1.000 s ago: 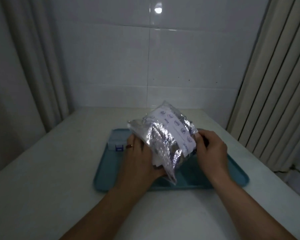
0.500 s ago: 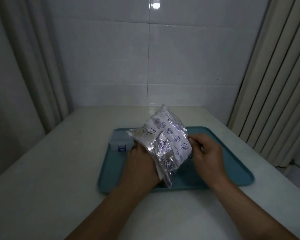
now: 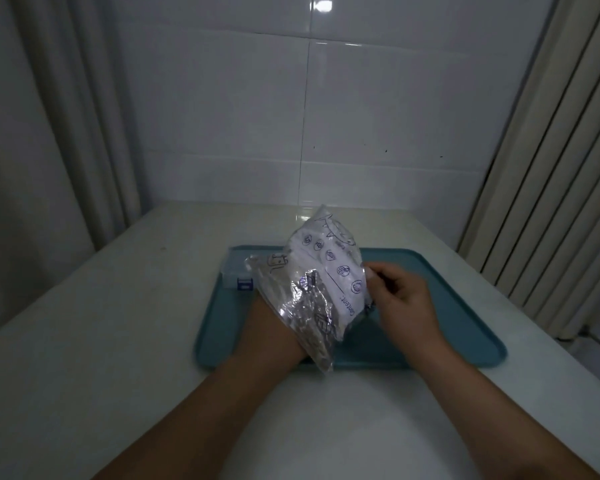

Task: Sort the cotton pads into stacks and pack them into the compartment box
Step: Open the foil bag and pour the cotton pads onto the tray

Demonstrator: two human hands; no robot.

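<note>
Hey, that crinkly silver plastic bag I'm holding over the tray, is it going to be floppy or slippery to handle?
Probably floppy: the crinkled silver plastic bag sags and creases between the left hand and right hand. Its glossy film looks slick, so it may slide in a loose grip. It seems light, since the pinching fingers alone steady its edge above the teal tray.

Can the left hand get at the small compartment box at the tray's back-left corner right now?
Probably not: the left hand is holding the silvery bag, which also hangs before the compartment box.
</note>
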